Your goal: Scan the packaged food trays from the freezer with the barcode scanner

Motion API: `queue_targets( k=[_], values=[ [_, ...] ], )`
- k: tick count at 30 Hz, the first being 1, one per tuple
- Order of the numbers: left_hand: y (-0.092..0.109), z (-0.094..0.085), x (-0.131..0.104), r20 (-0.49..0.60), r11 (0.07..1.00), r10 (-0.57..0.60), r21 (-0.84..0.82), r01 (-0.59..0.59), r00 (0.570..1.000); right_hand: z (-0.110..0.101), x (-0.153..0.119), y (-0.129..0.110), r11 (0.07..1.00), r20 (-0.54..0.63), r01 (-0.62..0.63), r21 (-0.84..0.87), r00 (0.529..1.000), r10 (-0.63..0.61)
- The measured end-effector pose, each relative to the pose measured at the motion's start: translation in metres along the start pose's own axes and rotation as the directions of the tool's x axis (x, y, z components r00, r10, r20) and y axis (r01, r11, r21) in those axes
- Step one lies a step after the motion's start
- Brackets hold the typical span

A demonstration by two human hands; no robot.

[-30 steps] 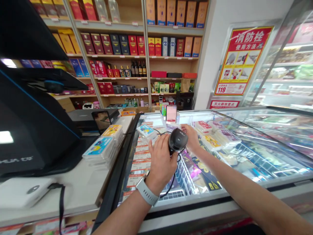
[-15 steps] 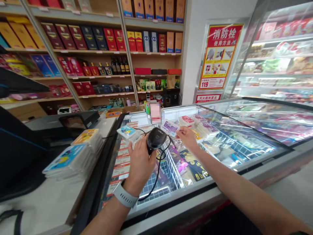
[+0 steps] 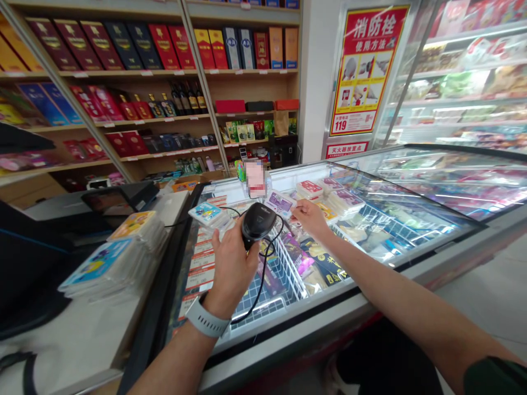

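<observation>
My left hand (image 3: 231,262), with a grey watch strap on its wrist, is wrapped round a black corded scanner (image 3: 259,221) above the glass top of a chest freezer (image 3: 263,343). The scanner's head points away from me. My right hand (image 3: 309,218) pinches the right edge of a flat purple-and-white pack (image 3: 280,203), just beyond the scanner. Blue-labelled packs (image 3: 207,212) lie on the glass to the left. Red-labelled packs (image 3: 309,190) and purple-labelled packs (image 3: 346,201) are stacked behind my right hand.
Stacks of clear packs with blue labels (image 3: 99,263) and orange labels (image 3: 134,226) stand on the left counter (image 3: 82,340), beside a dark monitor. The scanner's cable loops over the glass. Shelves of boxes and bottles line the back wall.
The view has tilted down a little, so the shelves sit higher in the picture. Both hands keep their hold on the scanner and the purple-and-white pack, with little change between them.
</observation>
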State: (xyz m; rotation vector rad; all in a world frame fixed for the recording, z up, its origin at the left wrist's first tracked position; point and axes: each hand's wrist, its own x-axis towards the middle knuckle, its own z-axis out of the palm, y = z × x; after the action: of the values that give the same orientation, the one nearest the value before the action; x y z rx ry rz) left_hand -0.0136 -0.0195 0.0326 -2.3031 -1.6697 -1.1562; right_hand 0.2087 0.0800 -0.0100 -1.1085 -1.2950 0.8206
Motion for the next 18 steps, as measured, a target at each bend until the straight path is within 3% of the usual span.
queue_targets(
  k=[18],
  values=[
    [-0.0023,0.0042,-0.0008,-0.001,0.997,0.053,0.047,-0.053,0.999,0.0008,-0.0004,-0.0033,0.999,-0.005,0.008,0.033,1.000,-0.008]
  ],
)
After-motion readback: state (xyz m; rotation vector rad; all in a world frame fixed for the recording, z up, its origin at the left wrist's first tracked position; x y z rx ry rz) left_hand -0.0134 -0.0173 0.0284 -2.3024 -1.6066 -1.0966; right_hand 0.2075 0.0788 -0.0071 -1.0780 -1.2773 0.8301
